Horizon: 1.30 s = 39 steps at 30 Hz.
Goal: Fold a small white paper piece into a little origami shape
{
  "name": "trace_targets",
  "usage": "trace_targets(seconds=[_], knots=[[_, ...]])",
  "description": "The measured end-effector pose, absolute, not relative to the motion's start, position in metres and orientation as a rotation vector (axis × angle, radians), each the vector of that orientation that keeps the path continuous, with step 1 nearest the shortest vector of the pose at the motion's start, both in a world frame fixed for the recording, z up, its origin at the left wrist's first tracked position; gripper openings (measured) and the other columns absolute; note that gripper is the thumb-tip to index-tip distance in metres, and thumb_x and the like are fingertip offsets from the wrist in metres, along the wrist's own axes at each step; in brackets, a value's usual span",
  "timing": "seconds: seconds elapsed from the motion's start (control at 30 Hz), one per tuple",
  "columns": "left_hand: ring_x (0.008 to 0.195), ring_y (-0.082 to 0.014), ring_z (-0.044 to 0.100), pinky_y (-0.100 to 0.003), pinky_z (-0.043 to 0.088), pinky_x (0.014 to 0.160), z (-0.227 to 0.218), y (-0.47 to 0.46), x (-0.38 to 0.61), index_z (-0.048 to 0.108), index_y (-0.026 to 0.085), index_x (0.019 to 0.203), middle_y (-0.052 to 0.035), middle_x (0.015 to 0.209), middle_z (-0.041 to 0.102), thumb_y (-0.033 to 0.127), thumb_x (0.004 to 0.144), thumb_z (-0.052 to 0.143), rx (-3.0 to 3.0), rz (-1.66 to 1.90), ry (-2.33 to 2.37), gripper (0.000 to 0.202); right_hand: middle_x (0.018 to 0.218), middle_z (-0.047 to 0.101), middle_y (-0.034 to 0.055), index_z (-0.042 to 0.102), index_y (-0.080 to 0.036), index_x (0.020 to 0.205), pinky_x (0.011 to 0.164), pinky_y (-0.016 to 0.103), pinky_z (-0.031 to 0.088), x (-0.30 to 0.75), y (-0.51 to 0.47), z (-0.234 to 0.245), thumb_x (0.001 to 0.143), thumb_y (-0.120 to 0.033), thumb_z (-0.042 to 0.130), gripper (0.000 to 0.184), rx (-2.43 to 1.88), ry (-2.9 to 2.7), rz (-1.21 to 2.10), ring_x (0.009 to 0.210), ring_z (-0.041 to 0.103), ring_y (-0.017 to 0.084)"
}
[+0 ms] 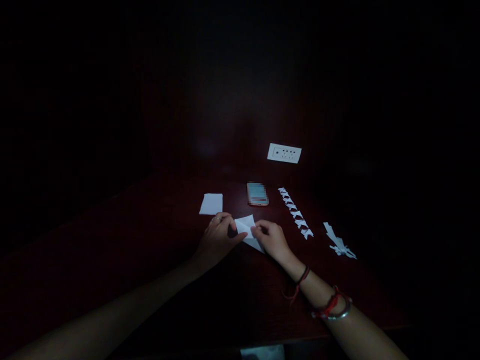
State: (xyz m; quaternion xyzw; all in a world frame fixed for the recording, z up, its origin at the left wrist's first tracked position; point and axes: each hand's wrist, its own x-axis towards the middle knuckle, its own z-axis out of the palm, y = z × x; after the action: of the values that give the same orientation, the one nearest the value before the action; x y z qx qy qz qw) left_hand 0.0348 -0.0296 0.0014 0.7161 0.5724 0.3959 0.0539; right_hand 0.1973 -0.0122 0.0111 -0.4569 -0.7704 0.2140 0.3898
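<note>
A partly folded sheet of white paper [246,225] lies between my two hands on the dark red table. My left hand [220,234], with a ring on one finger, holds its left side, the thumb pressing on the lower fold. On the right edge, my right hand [271,239] pinches the paper between thumb and fingers. A pointed flap sticks out below the thumbs, and creases show on the upper part. Beyond my left hand is a stack or sheet of white square paper [211,204]; its thickness is hard to tell.
A phone [257,194] with a blurred screen lies beyond the hands. To the right run a row of small folded paper pieces [295,212] and a pile of paper strips [338,243]. A socket panel [284,153] is on the back wall. The surroundings are very dark.
</note>
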Motion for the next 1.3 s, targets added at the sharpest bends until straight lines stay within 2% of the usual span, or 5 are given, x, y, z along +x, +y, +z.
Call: trace_targets(seconds=[0.37,0.77,1.0,1.13,1.3], knots=[[0.093,-0.0196,0.043,-0.032,0.033,0.079,-0.007,-0.022,0.037,0.055,0.020,0.069,-0.0010,0.103,0.040,0.029,0.064,0.056,2.177,1.146,1.775,0.010,0.055,0.050,-0.0039,0.054,-0.015,0.065,0.048,0.017,0.034,0.198,-0.007,0.004,0.061,-0.021,0.051,0.008,-1.262,-1.799,0.744,0.048,0.044,0.007],[0.098,-0.0261,0.037,-0.039,0.029,0.078,-0.007,-0.024,0.041,0.046,0.022,0.086,-0.0043,0.111,0.032,0.039,0.048,0.064,2.047,0.887,2.069,0.045,0.060,0.053,-0.0001,0.055,-0.015,0.056,0.054,0.019,0.033,0.197,-0.005,0.001,0.062,-0.021,0.050,0.010,-1.363,-1.949,0.455,0.057,0.047,0.010],[0.101,-0.0247,0.036,-0.040,0.028,0.081,-0.006,-0.024,0.040,0.053,0.022,0.071,-0.0018,0.113,0.032,0.031,0.060,0.059,2.085,1.076,2.023,0.016,0.057,0.053,-0.0011,0.057,-0.015,0.061,0.050,0.018,0.034,0.196,-0.007,0.005,0.068,-0.027,0.046,0.018,-1.304,-1.853,0.611,0.053,0.047,0.009],[0.102,-0.0256,0.035,-0.040,0.030,0.080,-0.004,-0.029,0.043,0.055,0.021,0.063,-0.0002,0.115,0.031,0.025,0.061,0.058,2.176,1.119,1.959,0.005,0.056,0.053,-0.0023,0.058,-0.015,0.074,0.050,0.018,0.036,0.196,-0.006,0.002,0.067,-0.024,0.050,0.014,-1.321,-1.852,0.704,0.051,0.048,0.009],[0.106,-0.0254,0.031,-0.041,0.029,0.084,-0.003,-0.032,0.045,0.057,0.021,0.063,-0.0005,0.115,0.033,0.018,0.064,0.055,2.370,1.112,1.823,0.004,0.076,0.054,0.0005,0.040,-0.022,0.114,0.069,0.024,0.039,0.202,-0.008,0.006,0.066,-0.013,0.054,0.051,-1.230,-2.107,0.384,0.071,0.050,0.012]])
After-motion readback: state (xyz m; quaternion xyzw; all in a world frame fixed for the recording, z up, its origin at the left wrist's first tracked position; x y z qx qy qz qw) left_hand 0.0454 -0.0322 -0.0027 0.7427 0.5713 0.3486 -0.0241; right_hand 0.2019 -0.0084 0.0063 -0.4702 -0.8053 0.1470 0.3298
